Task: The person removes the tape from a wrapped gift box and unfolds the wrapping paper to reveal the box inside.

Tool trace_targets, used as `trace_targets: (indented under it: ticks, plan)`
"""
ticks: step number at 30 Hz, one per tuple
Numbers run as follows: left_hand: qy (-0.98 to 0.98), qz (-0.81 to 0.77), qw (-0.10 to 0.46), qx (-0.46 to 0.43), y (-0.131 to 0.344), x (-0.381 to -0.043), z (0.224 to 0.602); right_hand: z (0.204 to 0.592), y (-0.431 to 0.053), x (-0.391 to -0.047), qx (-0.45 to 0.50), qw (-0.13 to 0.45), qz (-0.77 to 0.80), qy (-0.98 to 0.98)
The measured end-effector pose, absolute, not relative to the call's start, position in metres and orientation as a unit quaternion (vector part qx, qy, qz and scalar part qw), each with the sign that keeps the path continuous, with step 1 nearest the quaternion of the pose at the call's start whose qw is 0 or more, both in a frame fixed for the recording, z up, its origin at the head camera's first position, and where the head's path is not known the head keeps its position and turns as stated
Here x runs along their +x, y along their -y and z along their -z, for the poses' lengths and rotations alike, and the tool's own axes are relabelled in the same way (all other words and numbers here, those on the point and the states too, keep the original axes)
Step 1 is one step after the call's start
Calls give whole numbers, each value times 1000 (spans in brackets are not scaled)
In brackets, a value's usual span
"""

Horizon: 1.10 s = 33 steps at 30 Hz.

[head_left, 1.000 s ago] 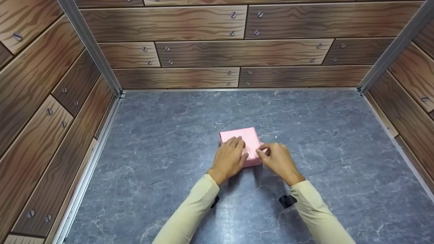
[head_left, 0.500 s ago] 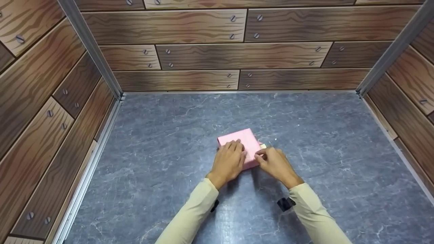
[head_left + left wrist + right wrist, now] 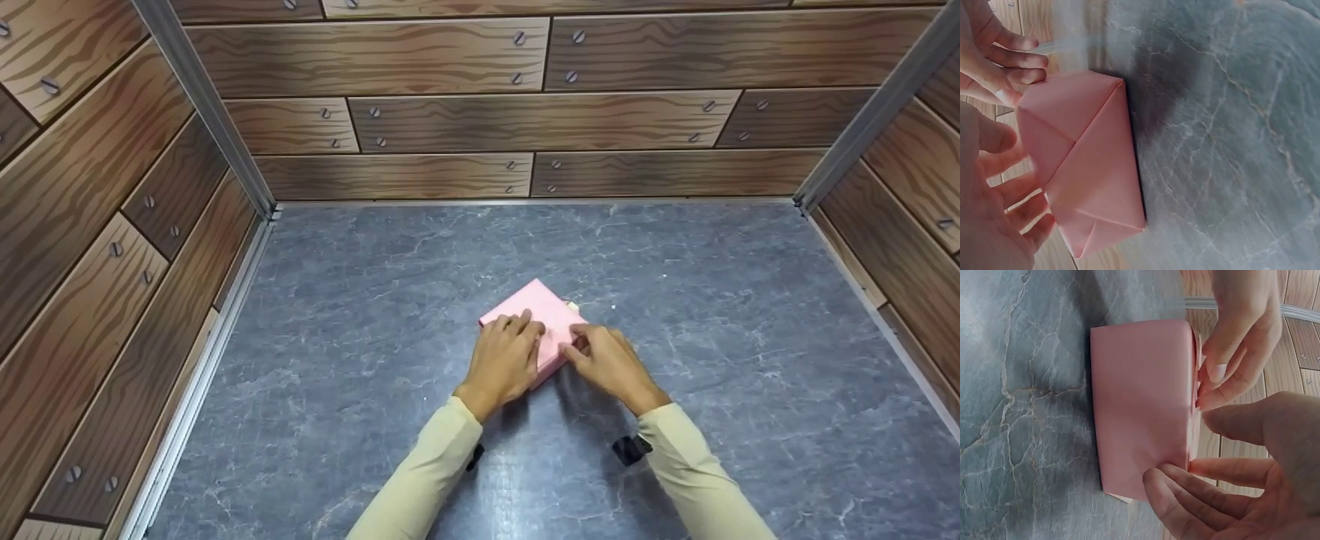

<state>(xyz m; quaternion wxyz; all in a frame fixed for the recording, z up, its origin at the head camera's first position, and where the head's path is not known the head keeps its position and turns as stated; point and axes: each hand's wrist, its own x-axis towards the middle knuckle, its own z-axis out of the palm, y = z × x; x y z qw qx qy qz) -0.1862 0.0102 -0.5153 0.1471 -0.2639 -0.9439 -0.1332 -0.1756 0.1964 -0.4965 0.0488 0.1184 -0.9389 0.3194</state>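
A box wrapped in pink paper (image 3: pixel 534 298) sits at an angle on the grey marbled surface. My left hand (image 3: pixel 501 360) rests on its top from the left, fingers loosely extended over the paper. From the right, my right hand (image 3: pixel 611 364) grips the box's near right edge, its fingers bent around it. The left wrist view shows the box's folded end (image 3: pixel 1095 157) with diagonal creases. A smooth pink side (image 3: pixel 1140 399) faces the right wrist camera. Beyond the right fingers, a small pale piece (image 3: pixel 574 307) pokes out at the box's far right side.
Wood-print panels (image 3: pixel 450 124) form walls at the back and both sides, with grey metal strips (image 3: pixel 202 105) at the corners. Tiny white specks (image 3: pixel 613 307) lie on the marbled surface (image 3: pixel 375 300) right of the box.
The pink box has turned counterclockwise under my hands, its far right corner swinging left. The pale piece came into sight and shifted away from me. Both hands stay nearly in place.
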Motion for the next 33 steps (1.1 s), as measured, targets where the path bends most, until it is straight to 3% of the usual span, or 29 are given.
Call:
trace_targets:
  ticks: [5, 17, 33]
  plan:
    - [949, 127, 122, -261, -11, -186, 513, 501, -196, -177, 98, 72, -320, 940]
    - [945, 169, 120, -254, -8, -181, 509, 510, -194, -181, 128, 118, -290, 941]
    - [920, 251, 104, -281, 3, -186, 505, 512, -197, -187, 122, 100, -346, 925]
